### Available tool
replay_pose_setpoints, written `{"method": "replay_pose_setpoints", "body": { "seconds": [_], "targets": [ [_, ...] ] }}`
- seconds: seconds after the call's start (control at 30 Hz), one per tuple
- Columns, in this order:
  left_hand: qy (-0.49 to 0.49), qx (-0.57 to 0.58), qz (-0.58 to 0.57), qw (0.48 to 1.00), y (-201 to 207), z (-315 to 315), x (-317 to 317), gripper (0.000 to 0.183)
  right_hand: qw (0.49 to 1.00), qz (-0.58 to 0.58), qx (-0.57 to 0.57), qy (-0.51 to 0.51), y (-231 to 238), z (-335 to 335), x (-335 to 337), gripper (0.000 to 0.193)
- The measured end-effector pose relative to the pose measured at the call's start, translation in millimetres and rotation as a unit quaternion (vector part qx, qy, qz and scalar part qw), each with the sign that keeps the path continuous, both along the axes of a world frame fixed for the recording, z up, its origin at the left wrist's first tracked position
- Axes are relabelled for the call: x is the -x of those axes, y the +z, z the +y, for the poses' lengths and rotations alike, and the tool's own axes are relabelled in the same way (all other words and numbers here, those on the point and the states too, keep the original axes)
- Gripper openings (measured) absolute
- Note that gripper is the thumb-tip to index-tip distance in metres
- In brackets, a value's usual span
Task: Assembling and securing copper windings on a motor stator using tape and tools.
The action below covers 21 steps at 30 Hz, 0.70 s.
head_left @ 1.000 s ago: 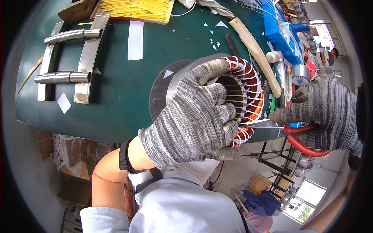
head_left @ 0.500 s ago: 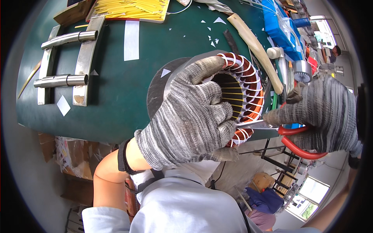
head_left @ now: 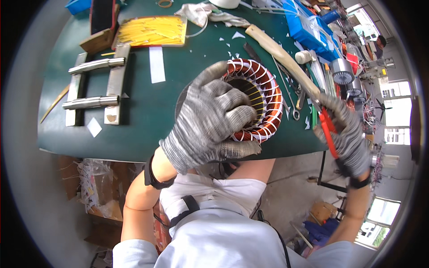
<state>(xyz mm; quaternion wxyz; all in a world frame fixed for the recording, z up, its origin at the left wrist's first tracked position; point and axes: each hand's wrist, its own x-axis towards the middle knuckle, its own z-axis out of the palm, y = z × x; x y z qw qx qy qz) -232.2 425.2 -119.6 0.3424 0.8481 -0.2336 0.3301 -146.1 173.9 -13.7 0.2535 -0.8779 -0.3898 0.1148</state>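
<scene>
Copper-wound stator (head_left: 272, 105) held by the left hand (head_left: 208, 118) near the front edge of the table (head_left: 152, 134).
The stator is grasped at its left, gloved fingers curled at the opening; its axis seems laid along that edge, the laced end turned rightward. Red-handled scissors (head_left: 329, 128) are clasped in the right hand (head_left: 351, 136), well apart, by the front right corner.

green table (head_left: 147, 134); grey floor (head_left: 290, 201); pale wall (head_left: 397, 178) at right; bright windows (head_left: 397, 111)
</scene>
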Motion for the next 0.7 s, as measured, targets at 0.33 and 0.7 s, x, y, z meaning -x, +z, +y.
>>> {"method": "replay_pose_setpoints", "body": {
  "seconds": [0.33,0.7],
  "targets": [
    [-0.368,0.664,0.302,0.577,-13,-120,64,0.064,0.937,-0.012,-0.284,-0.203,-131,-22,18,0.033],
    [-0.394,0.678,0.317,0.533,-15,-162,48,0.069,0.918,0.074,-0.355,-0.161,-128,-22,58,0.02]
  ]
}}
